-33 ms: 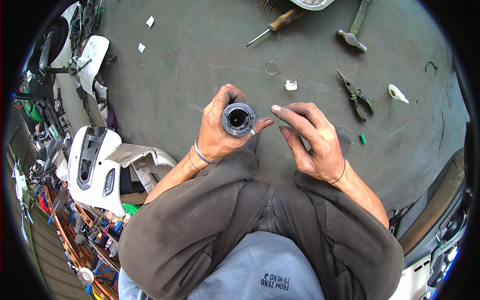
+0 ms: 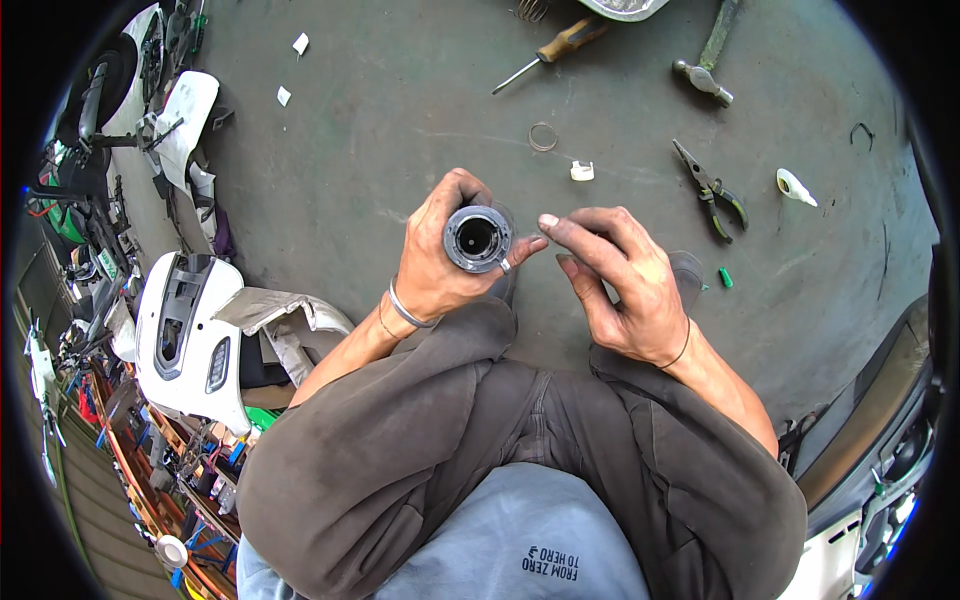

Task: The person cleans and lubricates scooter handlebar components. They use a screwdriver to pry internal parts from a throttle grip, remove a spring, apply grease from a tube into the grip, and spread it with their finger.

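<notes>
My left hand (image 2: 436,235) is wrapped round a dark cylindrical tube (image 2: 478,268), whose round hollow mouth faces up at me. Its thumb reaches past the tube's right side. A small pale tab shows at the rim by that thumb. Just right of the tube, my right hand (image 2: 630,275) hovers with thumb and fingers curved and apart, and I see nothing between them. Beyond both hands, a small white plastic piece (image 2: 582,171) and a thin wire ring (image 2: 543,137) lie on the floor. What is inside the tube is mostly dark.
On the grey-green floor (image 2: 370,120) lie pliers (image 2: 712,192), a hammer (image 2: 703,80), a screwdriver (image 2: 553,50), a small white bottle (image 2: 794,187) and a green cap (image 2: 726,278). White scooter body panels (image 2: 190,340) stand close on my left. A metal tray (image 2: 625,8) is at the far edge.
My right hand's index fingertip and thumb have shifted very slightly left, toward the tube. My left hand and the tube have stayed put.
</notes>
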Available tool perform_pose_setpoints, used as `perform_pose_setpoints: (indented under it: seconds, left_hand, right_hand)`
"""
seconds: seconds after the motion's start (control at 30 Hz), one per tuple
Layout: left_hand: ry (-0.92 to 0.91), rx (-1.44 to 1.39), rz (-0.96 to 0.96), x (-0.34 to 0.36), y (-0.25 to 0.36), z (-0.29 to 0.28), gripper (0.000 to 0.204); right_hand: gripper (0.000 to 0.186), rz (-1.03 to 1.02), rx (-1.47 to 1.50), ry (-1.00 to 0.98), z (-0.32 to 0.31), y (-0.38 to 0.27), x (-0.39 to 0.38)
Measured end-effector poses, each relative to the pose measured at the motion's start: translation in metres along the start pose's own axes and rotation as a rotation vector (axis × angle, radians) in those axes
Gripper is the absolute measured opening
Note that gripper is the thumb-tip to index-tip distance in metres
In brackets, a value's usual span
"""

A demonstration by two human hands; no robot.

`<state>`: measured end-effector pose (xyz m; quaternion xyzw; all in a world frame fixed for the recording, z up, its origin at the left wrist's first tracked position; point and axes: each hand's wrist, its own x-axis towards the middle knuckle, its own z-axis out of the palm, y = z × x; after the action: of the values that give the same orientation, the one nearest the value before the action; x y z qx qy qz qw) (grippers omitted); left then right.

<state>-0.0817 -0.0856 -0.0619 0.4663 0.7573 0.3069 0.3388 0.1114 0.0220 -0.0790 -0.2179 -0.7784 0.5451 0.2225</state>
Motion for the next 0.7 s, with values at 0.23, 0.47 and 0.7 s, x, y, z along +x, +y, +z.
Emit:
perform_pose_setpoints:
  seconds: [0.23,0.47,0.7]
  left_hand:
    - [-0.011,-0.070,0.050,-0.004,-0.006,0.001,0.049]
    - [0.019,-0.028,0.033,-0.005,-0.002,0.005,0.048]
    - [0.017,-0.017,0.097,-0.005,-0.009,0.000,0.048]
  right_hand:
    - [0.063,-0.074,-0.037,-0.076,0.005,-0.002,-0.004]
    - [0.074,-0.131,-0.151,-0.183,0.005,-0.001,-0.006]
    - [0.069,-0.062,0.201,-0.333,0.007,-0.014,-0.008]
